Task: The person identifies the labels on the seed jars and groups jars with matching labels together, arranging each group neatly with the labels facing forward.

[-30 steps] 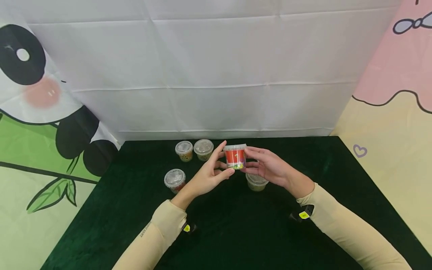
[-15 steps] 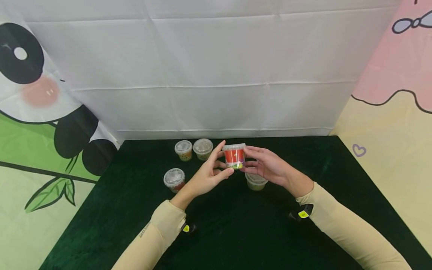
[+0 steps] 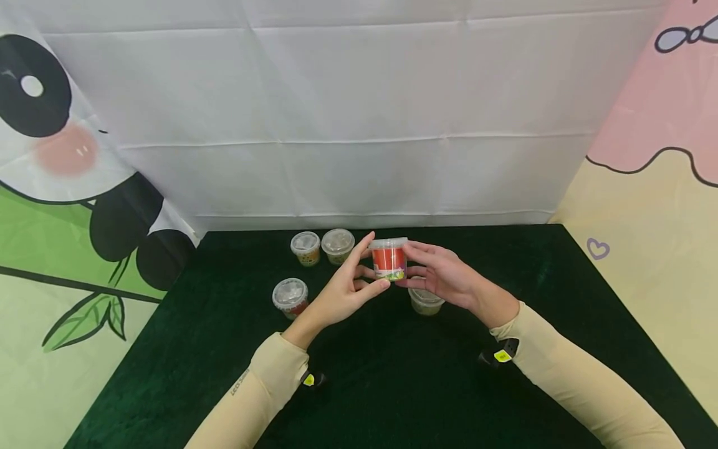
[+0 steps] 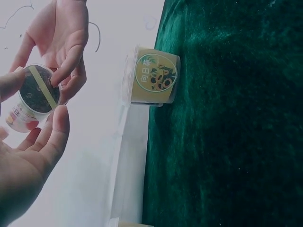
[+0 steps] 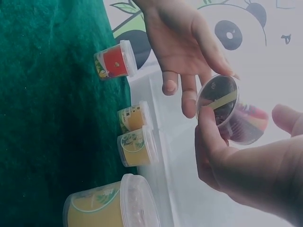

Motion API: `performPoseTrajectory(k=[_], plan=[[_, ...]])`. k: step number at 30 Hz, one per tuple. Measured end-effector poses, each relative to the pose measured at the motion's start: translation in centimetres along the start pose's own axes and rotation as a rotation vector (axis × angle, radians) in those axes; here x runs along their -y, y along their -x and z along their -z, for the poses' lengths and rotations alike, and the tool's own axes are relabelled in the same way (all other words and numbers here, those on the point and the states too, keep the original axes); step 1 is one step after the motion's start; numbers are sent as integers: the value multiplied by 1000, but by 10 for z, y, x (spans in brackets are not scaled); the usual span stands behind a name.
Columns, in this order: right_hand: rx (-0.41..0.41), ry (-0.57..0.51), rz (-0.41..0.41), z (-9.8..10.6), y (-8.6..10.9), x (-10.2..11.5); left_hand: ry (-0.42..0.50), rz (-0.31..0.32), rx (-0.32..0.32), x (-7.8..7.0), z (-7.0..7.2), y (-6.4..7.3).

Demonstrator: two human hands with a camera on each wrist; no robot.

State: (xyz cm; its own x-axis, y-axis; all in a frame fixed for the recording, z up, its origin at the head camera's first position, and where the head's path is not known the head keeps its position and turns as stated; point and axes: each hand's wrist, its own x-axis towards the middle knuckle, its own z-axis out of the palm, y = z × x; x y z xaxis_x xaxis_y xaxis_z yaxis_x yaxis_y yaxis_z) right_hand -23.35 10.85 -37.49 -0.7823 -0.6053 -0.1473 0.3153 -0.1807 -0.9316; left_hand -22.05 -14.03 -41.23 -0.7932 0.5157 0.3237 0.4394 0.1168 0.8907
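Held up over the dark green cloth is a small lidded plastic tub (image 3: 388,259) with a red label. My left hand (image 3: 342,293) grips it from the left, thumb near its bottom and fingers behind the side. On the opposite side my right hand (image 3: 445,277) holds it between thumb and fingers. Both wrist views show the dark round base (image 4: 40,90) of this tub, crossed by a yellow strip. Just beneath my right hand stands another lidded tub (image 3: 426,305), its lid partly covered by that hand. A red-labelled tub (image 3: 290,299) stands beside my left wrist.
Two more lidded tubs, one with a yellowish label (image 3: 305,255) and one paler (image 3: 338,252), stand side by side near the back edge. A white cloth wall (image 3: 359,125) rises behind the table. Printed panels flank both sides.
Both hands keep hold of the red-labelled tub in nearly the same place. The right hand has shifted very slightly to the left.
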Motion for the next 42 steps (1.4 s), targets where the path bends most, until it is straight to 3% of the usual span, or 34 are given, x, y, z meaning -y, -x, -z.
performPoseTrajectory(k=[11, 22, 42], plan=[[56, 13, 30, -3, -2, -3, -21, -19, -15, 4, -3, -3], [1, 44, 24, -3, -5, -4, -108, -23, -66, 2, -5, -3], [-17, 20, 11, 2, -8, -4, -134, -29, -79, 2, 4, 0]])
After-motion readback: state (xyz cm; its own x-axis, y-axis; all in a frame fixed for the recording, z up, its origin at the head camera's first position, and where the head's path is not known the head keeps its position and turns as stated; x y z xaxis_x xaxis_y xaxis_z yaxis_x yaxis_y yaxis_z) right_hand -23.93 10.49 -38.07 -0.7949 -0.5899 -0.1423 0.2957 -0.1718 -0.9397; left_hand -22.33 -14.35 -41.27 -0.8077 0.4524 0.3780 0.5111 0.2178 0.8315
